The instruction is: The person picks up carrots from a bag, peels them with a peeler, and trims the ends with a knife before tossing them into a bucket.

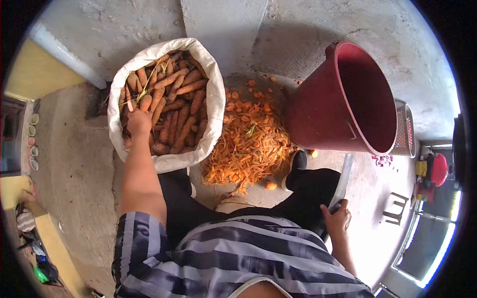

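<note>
My left hand (139,120) reaches into a white sack (215,104) with its edge rolled down, full of unpeeled carrots (171,111). Its fingers are closed round a carrot (145,103), and something thin and pale, perhaps a peeler, sticks out beside it. On the right, my right hand (339,218) is wrapped round the dark handle of a large knife (344,180), whose blade points up and away from me. Between my legs, a heap of orange peelings and carrot ends (248,144) lies on the floor.
A tall dark red tub (318,104) stands at the right of the peelings, with a perforated crate (406,129) behind it. A grey wall (223,30) runs along the far side. Small purple scraps (382,160) lie near the tub. A ledge with bags is at the lower left.
</note>
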